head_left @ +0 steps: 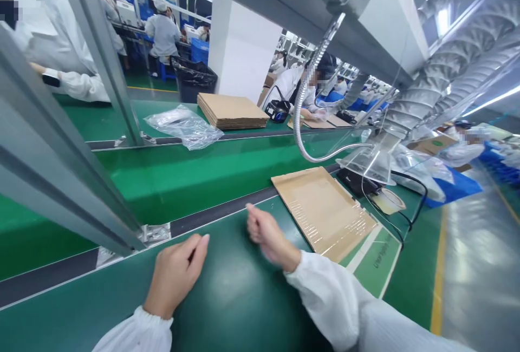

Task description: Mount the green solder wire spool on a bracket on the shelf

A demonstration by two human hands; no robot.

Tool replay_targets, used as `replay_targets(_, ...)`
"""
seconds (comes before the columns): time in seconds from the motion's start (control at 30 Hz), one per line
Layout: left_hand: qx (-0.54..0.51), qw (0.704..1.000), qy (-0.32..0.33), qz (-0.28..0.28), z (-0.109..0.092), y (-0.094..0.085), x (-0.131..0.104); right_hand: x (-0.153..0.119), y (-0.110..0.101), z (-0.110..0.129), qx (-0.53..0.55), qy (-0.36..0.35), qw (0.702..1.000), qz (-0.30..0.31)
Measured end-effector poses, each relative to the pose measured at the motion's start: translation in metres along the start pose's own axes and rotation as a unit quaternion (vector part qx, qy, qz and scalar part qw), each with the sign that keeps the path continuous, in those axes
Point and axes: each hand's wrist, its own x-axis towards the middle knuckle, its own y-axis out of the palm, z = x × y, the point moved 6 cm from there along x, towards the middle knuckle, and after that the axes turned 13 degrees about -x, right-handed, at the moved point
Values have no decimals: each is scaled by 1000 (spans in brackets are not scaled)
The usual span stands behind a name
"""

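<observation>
My left hand [177,275] is above the dark green worktop [227,308], fingers curled in and thumb lying along them. No object shows in it. To its right, my right hand [268,237] is also closed in a loose fist, slightly blurred, with nothing visible between the fingers. The nearest thing to the right hand is a flat piece of brown cardboard [325,208] bearing strips of shiny clear tape. It lies partly over a green printed board [379,265] and apart from my hand.
Beyond the worktop runs a green conveyor belt [203,173]. Metal posts [97,54] rise at left. Across the belt are a clear plastic bag [187,126] and stacked cardboard [231,109]. A clear extraction hood [371,157] hangs at right near a black pouch [357,181]. Co-workers sit beyond.
</observation>
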Motion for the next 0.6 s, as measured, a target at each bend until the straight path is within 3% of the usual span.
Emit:
replay_targets(0.03, 7, 999, 4, 34, -4, 10, 0, -2, -29, 9, -81, -35, 994, -70)
replay_targets(0.1, 23, 995, 6, 95, -12, 28, -1, -7, -81, 28, -238, -109, 941, -216)
replay_targets(0.17, 34, 992, -6, 119, -16, 39, -4, -8, -113, 36, -357, -133, 879, -287)
replay_targets(0.2, 35, 992, -14, 119, -17, 42, -6, -6, -121, 34, -388, -129, 865, -291)
replay_targets(0.3, 14, 993, -30, 114, -16, 45, -10, 2, -126, 19, -496, -98, 819, -271)
replay_targets(0.4, -20, 990, -48, 133, -12, 48, -10, 7, -124, 10, -576, -81, 758, -295)
replay_targets(0.6, -59, 984, -92, 141, -6, 50, -6, 12, -125, 11, -609, -75, 734, -291)
